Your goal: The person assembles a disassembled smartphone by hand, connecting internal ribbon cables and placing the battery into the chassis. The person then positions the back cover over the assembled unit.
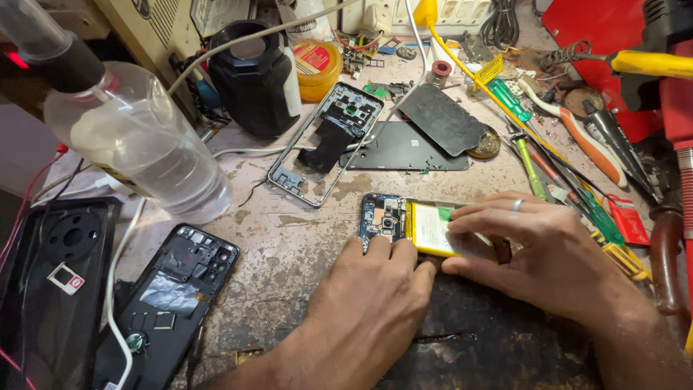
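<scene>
An opened phone (393,220) lies on the worn bench, its blue circuit board and yellow battery (430,230) exposed. My left hand (375,289) rests on the phone's near edge with its fingers curled against the board end. My right hand (530,249), a ring on one finger, lies over the right part of the phone with fingertips pressing on the battery. Both hands hold the phone down against the bench.
An empty phone frame (328,141) and a dark back cover (404,148) lie behind. A clear plastic bottle (137,141) stands left. Another opened phone (173,289) sits front left. Screwdrivers (563,152) and pliers crowd the right side; a black container (253,76) stands at the back.
</scene>
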